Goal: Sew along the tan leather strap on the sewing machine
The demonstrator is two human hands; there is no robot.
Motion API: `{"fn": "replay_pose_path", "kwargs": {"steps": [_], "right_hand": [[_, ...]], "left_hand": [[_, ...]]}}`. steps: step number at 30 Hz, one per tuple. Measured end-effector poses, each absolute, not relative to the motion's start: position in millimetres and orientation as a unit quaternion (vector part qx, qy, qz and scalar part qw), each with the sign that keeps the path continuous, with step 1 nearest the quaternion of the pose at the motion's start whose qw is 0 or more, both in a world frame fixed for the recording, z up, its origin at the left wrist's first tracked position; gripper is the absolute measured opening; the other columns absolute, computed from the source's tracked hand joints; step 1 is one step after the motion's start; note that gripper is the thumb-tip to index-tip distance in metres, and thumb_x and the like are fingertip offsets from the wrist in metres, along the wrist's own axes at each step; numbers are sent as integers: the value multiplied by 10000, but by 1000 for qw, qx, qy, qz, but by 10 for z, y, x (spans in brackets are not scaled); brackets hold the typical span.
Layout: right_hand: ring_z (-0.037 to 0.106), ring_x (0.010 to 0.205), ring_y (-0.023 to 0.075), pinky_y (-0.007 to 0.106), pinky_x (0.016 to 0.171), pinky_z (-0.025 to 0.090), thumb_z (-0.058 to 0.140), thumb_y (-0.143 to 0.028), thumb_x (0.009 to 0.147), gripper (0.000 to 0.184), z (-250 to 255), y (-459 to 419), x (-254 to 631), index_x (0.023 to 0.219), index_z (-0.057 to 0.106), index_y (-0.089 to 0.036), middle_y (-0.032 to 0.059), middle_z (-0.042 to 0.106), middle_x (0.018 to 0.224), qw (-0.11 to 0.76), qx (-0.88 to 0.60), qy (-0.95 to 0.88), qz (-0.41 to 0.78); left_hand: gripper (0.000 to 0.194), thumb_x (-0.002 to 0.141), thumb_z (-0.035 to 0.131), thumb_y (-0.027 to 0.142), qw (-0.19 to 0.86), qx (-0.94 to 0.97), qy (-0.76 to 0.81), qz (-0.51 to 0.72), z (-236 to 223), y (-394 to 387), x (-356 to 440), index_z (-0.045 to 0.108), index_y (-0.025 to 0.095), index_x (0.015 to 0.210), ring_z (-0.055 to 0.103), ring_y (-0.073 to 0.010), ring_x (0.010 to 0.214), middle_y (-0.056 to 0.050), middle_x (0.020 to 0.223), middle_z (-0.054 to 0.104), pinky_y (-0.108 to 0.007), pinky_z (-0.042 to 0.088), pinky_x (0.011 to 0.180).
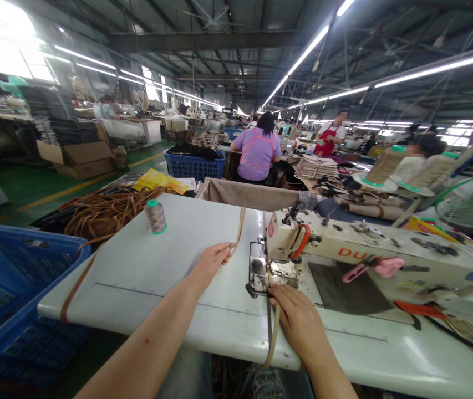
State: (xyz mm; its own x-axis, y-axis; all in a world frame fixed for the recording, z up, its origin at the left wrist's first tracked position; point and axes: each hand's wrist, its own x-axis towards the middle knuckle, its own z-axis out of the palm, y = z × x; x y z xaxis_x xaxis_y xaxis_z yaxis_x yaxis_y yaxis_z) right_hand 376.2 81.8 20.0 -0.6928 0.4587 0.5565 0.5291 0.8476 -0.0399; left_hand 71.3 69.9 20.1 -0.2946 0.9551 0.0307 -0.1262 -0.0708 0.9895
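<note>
Your left hand point(213, 259) is pinching a thin tan strap point(240, 224) pointing away; your right hand point(296, 313), half-curled, grip unclear, is touching a flat beige strap point(276, 328) running lengthwise toward you.

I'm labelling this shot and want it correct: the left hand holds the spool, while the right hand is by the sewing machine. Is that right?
Not quite: the left hand holds a thin strap; the spool stands apart on the table. The right hand is indeed by the sewing machine. The head view shows it.
</note>
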Motion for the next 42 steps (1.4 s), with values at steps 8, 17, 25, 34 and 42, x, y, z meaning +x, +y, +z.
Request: {"fn": "replay_pose_path", "kwargs": {"steps": [8,17,25,34,42], "right_hand": [[746,1156,279,471,991,635,507,-291,1109,291,197,817,3750,1276,730,-210,82,783,1259,288,-267,-917,-66],[739,1176,284,474,997,629,499,-295,1114,300,177,818,3757,1287,726,-204,83,774,1284,273,-273,-920,-63],[746,1159,276,475,997,626,534,-280,1099,269,186,796,3769,1287,720,-234,72,780,1267,290,-277,-915,-47],[739,1180,282,472,1014,627,578,-251,1076,265,172,789,3766,1303,713,-234,73,773,1287,273,-290,-917,-38],[740,1176,283,479,1019,626,566,-220,1072,271,144,796,3769,1298,715,-233,77,775,1277,270,-295,-916,-33]], "left_hand": [[428,857,710,531,366,463,576,566,280,641,719,827,248,1156,602,-214,853,-47,1004,734,-321,482,775],[379,853,639,540,345,483,601,535,305,656,726,794,227,1000,578,-200,816,-8,861,692,-309,440,768],[360,845,584,539,369,446,597,555,416,584,763,745,224,910,483,-177,728,21,738,542,-299,387,683],[346,838,613,518,311,466,575,595,330,637,748,783,227,912,636,-252,965,-83,1102,695,-350,532,795],[337,837,547,471,211,488,601,596,289,648,653,787,247,913,648,-313,1133,-93,1115,718,-411,552,873]]}}
